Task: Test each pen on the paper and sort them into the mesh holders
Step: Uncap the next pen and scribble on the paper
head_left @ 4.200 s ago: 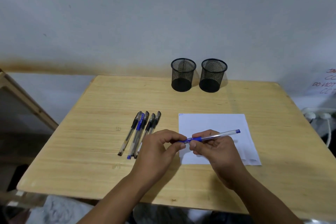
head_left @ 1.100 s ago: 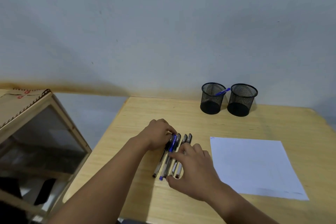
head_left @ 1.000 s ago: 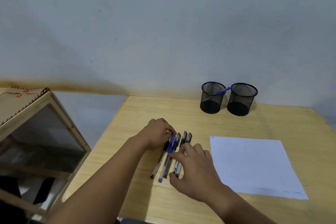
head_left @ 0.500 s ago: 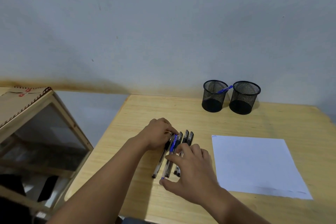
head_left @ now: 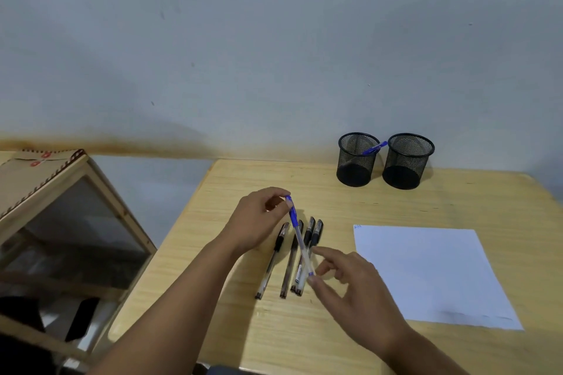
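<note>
From the head view, the left hand (head_left: 259, 219) is pinching the capped end of the blue pen (head_left: 300, 237) while the right hand (head_left: 350, 286) is pinching its lower end, lifting it clear of the four black pens (head_left: 289, 259) on the table (head_left: 396, 201). Its long axis is running diagonally, cap pointing toward the wall, likely heading for the paper (head_left: 432, 274).

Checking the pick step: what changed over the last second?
The blue pen left the row: left hand pinches its cap end, right hand its tail, raised above four black pens. Unchanged: blue pen in the left mesh holder, right holder, paper.
</note>
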`<state>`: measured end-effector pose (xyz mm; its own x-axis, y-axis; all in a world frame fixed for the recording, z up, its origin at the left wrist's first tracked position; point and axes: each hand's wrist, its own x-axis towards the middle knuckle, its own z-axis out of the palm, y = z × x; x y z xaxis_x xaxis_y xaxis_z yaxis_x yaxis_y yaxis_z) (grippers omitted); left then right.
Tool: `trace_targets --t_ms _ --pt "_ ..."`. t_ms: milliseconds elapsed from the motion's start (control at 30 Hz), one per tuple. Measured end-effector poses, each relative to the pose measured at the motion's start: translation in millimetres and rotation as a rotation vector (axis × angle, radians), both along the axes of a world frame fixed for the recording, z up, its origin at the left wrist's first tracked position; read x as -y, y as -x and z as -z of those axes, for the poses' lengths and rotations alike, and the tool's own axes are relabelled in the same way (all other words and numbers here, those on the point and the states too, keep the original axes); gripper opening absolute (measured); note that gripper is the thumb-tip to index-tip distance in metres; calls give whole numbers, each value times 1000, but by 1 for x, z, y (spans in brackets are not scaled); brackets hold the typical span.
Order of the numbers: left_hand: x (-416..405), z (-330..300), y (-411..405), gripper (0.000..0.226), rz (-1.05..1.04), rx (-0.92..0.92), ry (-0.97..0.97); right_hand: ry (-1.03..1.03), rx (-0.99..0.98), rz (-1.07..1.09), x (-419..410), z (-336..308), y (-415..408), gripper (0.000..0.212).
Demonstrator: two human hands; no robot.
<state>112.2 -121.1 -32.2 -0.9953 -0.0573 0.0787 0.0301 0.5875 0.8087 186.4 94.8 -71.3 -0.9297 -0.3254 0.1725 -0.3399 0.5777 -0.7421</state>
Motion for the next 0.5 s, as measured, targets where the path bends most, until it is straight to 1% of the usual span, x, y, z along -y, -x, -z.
trace_targets --t_ms 100,167,300,400,500 --pt "-11 -7 -8 13 -83 -34 -193 281 155 98 -16 -5 -2 23" --pt "-20 -13 -15 9 -100 -38 -314 366 189 162 -28 -8 -1 22" --pt "-36 -19 -28 9 -72 10 -432 399 167 264 -56 -13 5 21" --pt "-46 -21 -36 10 -11 53 -431 404 144 302 -80 -19 9 21" --pt "-56 -17 -42 11 59 93 -426 372 143 288 -101 -26 12 19"
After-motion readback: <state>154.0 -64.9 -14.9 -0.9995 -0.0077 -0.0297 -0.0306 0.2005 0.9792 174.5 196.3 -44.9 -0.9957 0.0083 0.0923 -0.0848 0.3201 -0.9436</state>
